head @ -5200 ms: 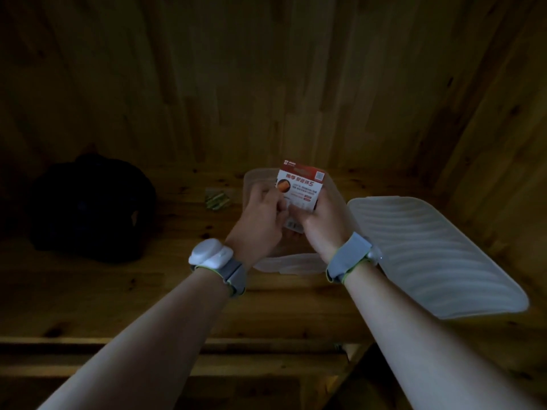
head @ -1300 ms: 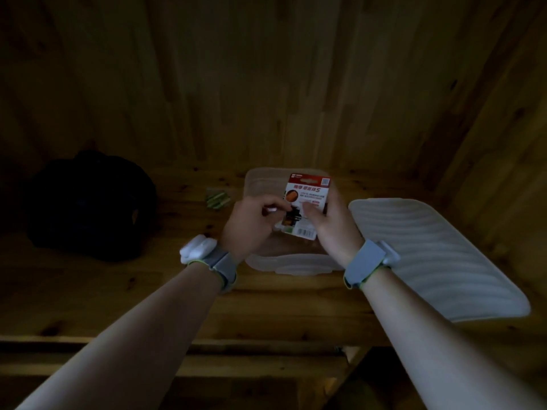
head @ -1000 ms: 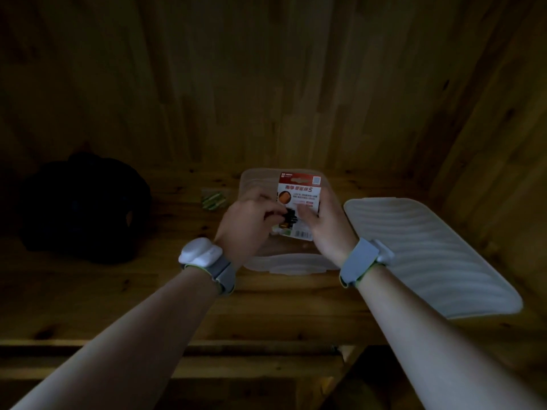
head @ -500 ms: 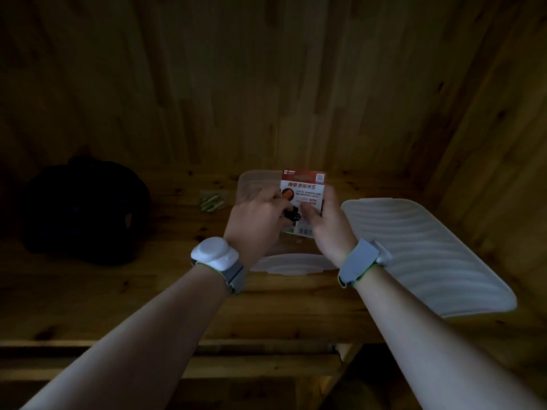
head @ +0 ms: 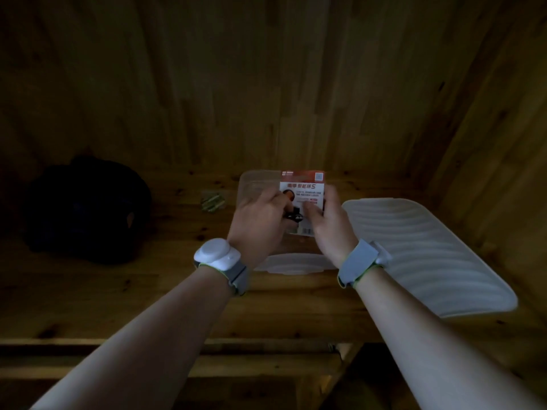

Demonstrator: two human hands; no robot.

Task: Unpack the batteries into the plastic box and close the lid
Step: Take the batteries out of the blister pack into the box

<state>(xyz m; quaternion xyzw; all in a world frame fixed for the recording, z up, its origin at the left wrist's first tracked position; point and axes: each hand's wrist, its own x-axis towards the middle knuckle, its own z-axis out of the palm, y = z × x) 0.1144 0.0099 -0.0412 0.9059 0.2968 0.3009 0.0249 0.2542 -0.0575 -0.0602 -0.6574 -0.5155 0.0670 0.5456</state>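
Head view: left hand [head: 257, 229] and right hand [head: 331, 229], each grip pinching the battery pack [head: 305, 184], hover above the open plastic box [head: 251, 184]. Its contents are hidden; lid [head: 429, 253] lies alongside.

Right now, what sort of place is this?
Probably a dim, wood-lined room or cabin corner: a plank wall, a wooden bench, and a dark bag and plastic box on it.
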